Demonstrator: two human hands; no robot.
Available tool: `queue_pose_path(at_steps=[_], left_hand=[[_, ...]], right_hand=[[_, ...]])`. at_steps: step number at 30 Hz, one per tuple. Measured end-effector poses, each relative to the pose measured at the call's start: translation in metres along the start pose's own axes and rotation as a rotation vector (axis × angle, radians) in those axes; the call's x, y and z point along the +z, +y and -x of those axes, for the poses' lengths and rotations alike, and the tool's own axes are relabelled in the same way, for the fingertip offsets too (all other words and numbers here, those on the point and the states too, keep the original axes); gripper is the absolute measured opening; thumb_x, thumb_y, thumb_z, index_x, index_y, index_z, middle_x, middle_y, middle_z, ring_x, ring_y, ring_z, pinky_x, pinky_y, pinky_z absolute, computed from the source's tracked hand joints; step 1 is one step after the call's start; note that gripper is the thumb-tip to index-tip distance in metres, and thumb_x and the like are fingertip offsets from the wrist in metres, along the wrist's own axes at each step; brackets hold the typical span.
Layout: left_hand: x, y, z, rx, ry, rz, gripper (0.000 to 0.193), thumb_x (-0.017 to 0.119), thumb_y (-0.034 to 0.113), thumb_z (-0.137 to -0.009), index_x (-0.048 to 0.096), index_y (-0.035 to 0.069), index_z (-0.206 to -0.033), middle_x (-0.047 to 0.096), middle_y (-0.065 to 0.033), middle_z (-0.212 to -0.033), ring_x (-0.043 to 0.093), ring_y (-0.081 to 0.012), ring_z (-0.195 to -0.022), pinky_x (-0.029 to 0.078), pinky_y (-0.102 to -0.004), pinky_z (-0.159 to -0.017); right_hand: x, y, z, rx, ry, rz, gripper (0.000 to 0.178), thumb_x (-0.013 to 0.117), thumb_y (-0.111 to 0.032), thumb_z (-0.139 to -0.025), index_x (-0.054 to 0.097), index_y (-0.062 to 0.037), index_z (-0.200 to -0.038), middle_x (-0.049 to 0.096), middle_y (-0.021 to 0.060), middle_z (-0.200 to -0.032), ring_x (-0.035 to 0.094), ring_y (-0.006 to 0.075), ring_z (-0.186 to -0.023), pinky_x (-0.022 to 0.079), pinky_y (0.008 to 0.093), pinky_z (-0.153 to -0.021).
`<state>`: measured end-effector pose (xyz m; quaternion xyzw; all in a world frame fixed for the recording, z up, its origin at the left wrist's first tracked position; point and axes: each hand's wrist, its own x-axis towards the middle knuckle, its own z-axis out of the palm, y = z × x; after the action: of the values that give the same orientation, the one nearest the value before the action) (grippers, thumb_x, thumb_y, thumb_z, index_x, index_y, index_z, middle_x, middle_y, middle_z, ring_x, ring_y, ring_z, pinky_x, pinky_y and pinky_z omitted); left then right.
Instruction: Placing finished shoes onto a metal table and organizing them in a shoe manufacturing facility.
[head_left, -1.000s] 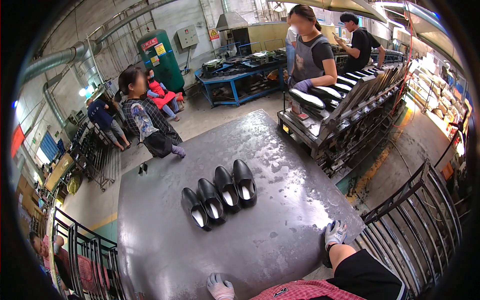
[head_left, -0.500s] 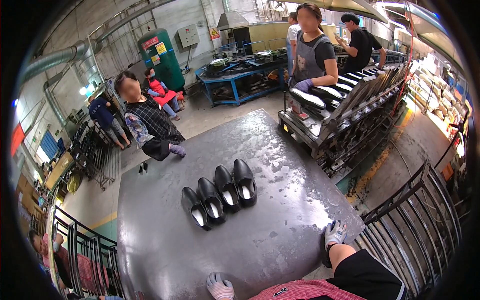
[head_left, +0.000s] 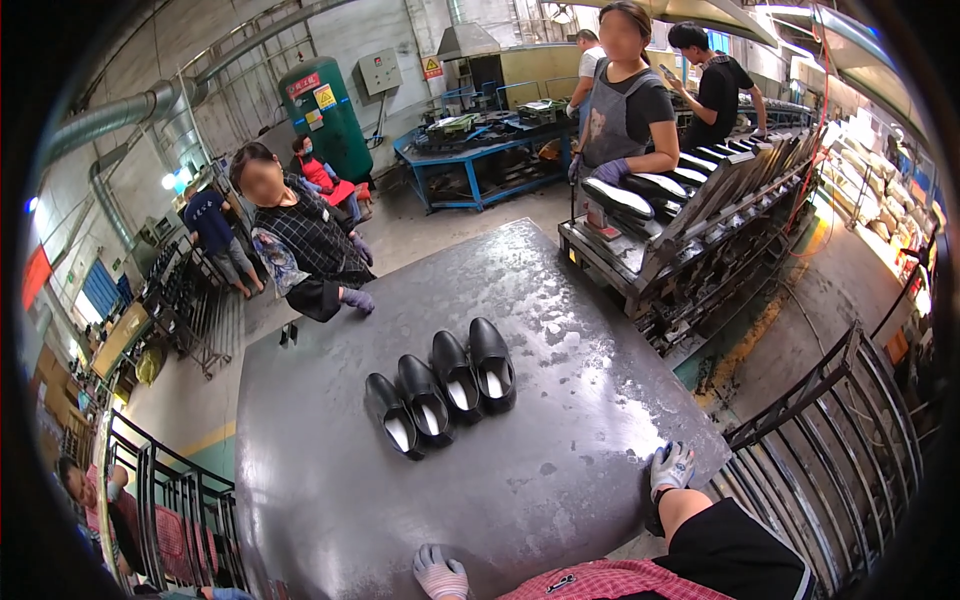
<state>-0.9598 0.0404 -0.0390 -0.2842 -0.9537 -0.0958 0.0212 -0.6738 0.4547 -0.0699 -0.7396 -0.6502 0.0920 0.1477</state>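
Note:
Several black slip-on shoes (head_left: 440, 388) with white insoles stand side by side in a row on the large dark metal table (head_left: 340, 510). My left hand (head_left: 440, 572), in a pale striped glove, lies at the table's near edge with its fingers stretched over the surface; it holds nothing. At the near right corner my right hand (head_left: 672, 467), in a white-and-grey glove, rests on the metal with fingers extended and nothing in them. Both hands are apart from the shoes.
Across the table stands a co-worker in a checked apron (head_left: 310, 235). Another person in a grey apron (head_left: 628, 125) is beside a conveyor rack (head_left: 650, 250) of shoes. Metal racks flank me at left (head_left: 165, 520) and right (head_left: 830, 430). A blue-framed workbench (head_left: 480, 165) stands behind.
The co-workers shift their stance slightly, and the hand of the one across the table moves a little. My hands and the shoes stay where they were.

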Motion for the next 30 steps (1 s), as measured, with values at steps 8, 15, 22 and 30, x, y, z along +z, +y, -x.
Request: queue_pose_path(at_steps=[8, 15, 22, 30], left_hand=[[-0.0036, 0.0022, -0.0002, 0.002, -0.014, 0.008, 0.048, 0.056, 0.029, -0.086, 0.057, 0.004, -0.128, 0.052, -0.0201, -0.139, 0.043, -0.0392, -0.134, 0.034, -0.0511, -0.112], [-0.0016, 0.0017, 0.0002, -0.007, -0.013, 0.003, 0.048, 0.056, 0.029, -0.086, 0.057, 0.005, -0.128, 0.053, -0.0198, -0.139, 0.043, -0.039, -0.133, 0.034, -0.0508, -0.112], [-0.0003, 0.0005, -0.0001, 0.002, -0.007, -0.01, 0.047, 0.056, 0.028, -0.086, 0.057, 0.005, -0.127, 0.053, -0.02, -0.138, 0.043, -0.0388, -0.133, 0.035, -0.0501, -0.112], [-0.0015, 0.0013, 0.0003, 0.006, 0.0, -0.013, 0.048, 0.056, 0.029, -0.086, 0.057, 0.005, -0.127, 0.052, -0.0189, -0.14, 0.042, -0.0389, -0.134, 0.034, -0.0508, -0.111]], right_hand=[[-0.0051, -0.0019, -0.0011, -0.005, -0.041, 0.003, 0.05, 0.055, -0.042, -0.094, 0.056, -0.0069, -0.13, 0.048, 0.017, -0.144, 0.04, 0.0404, -0.137, 0.03, 0.0502, -0.115], [-0.0043, -0.0016, -0.0016, -0.015, -0.03, 0.005, 0.049, 0.056, -0.04, -0.093, 0.057, -0.0067, -0.129, 0.048, 0.0169, -0.144, 0.041, 0.0405, -0.136, 0.031, 0.0505, -0.114], [-0.0018, -0.0008, -0.0013, -0.001, -0.023, -0.002, 0.048, 0.056, -0.04, -0.093, 0.057, -0.0071, -0.129, 0.049, 0.0166, -0.144, 0.041, 0.04, -0.136, 0.031, 0.0504, -0.114], [0.0022, 0.0011, -0.0014, -0.021, 0.019, -0.014, 0.046, 0.058, -0.038, -0.092, 0.058, -0.0068, -0.126, 0.051, 0.0172, -0.14, 0.043, 0.04, -0.134, 0.032, 0.0502, -0.113]])
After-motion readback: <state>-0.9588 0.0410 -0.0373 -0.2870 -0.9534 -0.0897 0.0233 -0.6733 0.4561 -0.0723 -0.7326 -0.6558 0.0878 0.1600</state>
